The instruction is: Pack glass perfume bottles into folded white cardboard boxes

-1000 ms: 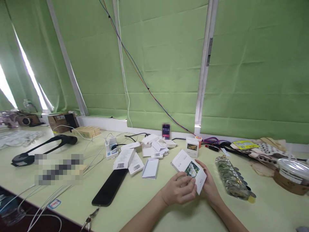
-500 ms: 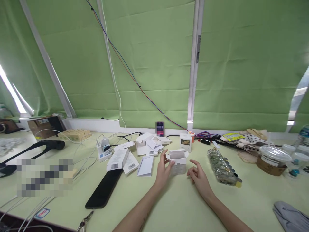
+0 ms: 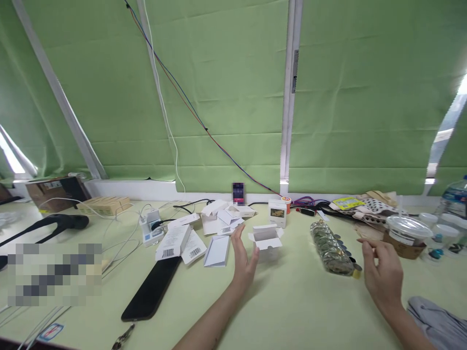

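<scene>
A small white box (image 3: 268,243) stands on the table with its top flaps up and its inside showing. My left hand (image 3: 243,265) is at the box's left side, thumb and fingers apart; whether the thumb touches the box I cannot tell. Farther right, my right hand (image 3: 384,270) is raised with its thumb and forefinger brought together. Anything between those fingertips is too small or hidden to name. Just left of that hand lies a long, clear-wrapped row of greenish round pieces (image 3: 330,250), with small dark and yellowish discs along its right edge.
Opened white cartons (image 3: 177,241) and a shallow white tray (image 3: 216,251) lie left of the box. A black phone (image 3: 151,291) is nearer me. A white picture box (image 3: 277,214) stands behind. At right are a lidded tub (image 3: 408,228) and grey cloth (image 3: 434,321).
My right hand has left the box's right side and moved to the right, past the wrapped row, its fingers closing. My left hand has opened slightly beside the box. The view has shifted a little.
</scene>
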Motion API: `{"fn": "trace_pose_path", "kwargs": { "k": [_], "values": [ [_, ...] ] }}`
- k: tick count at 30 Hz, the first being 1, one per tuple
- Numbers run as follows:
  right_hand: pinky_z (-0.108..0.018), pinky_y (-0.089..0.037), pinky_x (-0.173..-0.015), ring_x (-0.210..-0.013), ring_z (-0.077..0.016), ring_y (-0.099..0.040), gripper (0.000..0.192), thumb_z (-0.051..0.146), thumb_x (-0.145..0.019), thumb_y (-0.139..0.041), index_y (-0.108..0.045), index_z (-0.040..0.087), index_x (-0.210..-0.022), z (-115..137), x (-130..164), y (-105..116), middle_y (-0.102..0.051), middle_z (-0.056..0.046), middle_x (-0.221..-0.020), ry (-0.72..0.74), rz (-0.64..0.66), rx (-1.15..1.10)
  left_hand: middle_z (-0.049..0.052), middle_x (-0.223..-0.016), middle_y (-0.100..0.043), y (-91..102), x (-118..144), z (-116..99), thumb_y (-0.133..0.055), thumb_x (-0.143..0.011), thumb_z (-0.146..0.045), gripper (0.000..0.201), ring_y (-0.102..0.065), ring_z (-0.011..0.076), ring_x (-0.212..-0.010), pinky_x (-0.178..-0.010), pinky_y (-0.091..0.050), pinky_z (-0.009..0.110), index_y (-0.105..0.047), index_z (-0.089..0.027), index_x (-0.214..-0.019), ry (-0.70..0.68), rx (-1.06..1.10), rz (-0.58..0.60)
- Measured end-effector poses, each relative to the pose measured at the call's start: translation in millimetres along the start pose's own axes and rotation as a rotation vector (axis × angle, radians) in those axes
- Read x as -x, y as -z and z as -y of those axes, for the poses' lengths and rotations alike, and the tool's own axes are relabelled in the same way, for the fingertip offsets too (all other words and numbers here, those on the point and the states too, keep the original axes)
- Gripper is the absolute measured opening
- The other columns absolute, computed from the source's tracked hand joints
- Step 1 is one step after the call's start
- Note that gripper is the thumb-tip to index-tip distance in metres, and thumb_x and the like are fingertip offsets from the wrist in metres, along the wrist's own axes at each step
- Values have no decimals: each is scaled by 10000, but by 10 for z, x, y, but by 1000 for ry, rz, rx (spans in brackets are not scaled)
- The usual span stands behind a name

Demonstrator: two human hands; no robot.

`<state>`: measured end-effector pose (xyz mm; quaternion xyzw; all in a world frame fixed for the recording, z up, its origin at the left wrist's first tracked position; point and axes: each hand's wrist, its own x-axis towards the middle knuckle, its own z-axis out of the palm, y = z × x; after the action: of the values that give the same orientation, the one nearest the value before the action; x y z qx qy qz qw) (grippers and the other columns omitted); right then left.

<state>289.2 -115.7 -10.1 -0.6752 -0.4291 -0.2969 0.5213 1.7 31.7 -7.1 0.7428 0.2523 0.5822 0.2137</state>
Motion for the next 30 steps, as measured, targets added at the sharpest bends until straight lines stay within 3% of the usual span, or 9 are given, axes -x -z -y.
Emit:
{"fn": "trace_pose_path", "kwargs": {
  "k": [3, 5, 7, 10, 13, 21, 30],
  "values": [
    [-373, -397, -699, -749, -243, -535, 448, 448, -938, -322, -630, 163, -782, -64, -20, -2, -586, -96, -768, 60, 76, 68, 147, -1273, -354, 27, 63, -47, -491, -828, -353, 569, -337, 326, -1249, -1023, -310, 518, -290, -222, -1343, -282, -113, -56],
    [-359, -391, -678, -723, -234, -537, 470, 470, -936, -328, -622, 169, -729, -55, 9, -32, -587, -88, -739, 108, 133, 100, 134, -1161, -418, 18, 120, -106, -528, -775, -314, 588, -440, 310, -1118, -934, -391, 485, -312, -227, -1315, -476, -124, 31],
    [-347, -382, -657, -701, -226, -538, 494, 491, -937, -318, -613, 170, -705, -37, 40, -58, -595, -84, -729, 135, 172, 144, 121, -1063, -486, -24, 175, -190, -528, -759, -287, 555, -513, 272, -967, -839, -439, 431, -340, -226, -1278, -633, -130, 245],
    [-332, -365, -635, -707, -226, -556, 543, 524, -941, -275, -617, 168, -714, -24, 61, -64, -618, -84, -746, 132, 236, 207, 97, -931, -574, -134, 229, -311, -478, -807, -279, 334, -549, 211, -794, -717, -450, 339, -452, -197, -1129, -768, -211, 641],
    [-324, -349, -616, -725, -234, -573, 595, 557, -938, -224, -624, 170, -727, -27, 61, -53, -638, -84, -764, 107, 292, 250, 66, -856, -606, -226, 243, -357, -448, -845, -292, 164, -538, 171, -697, -636, -425, 294, -515, -179, -944, -822, -308, 832],
    [-331, -342, -614, -731, -241, -588, 637, 578, -931, -181, -624, 177, -712, -44, 78, -73, -647, -88, -769, 81, 350, 270, 59, -906, -613, -192, 228, -328, -461, -853, -296, 160, -536, 164, -725, -653, -416, 284, -533, -170, -921, -758, -349, 832],
    [-338, -361, -617, -702, -243, -574, 601, 678, -856, -298, -610, 198, -673, -33, 71, -83, -631, -77, -723, 66, 348, 213, 60, -902, -610, -197, 211, -352, -457, -855, -304, 169, -528, 165, -724, -654, -408, 287, -537, -169, -916, -767, -353, 857]
  ]
}}
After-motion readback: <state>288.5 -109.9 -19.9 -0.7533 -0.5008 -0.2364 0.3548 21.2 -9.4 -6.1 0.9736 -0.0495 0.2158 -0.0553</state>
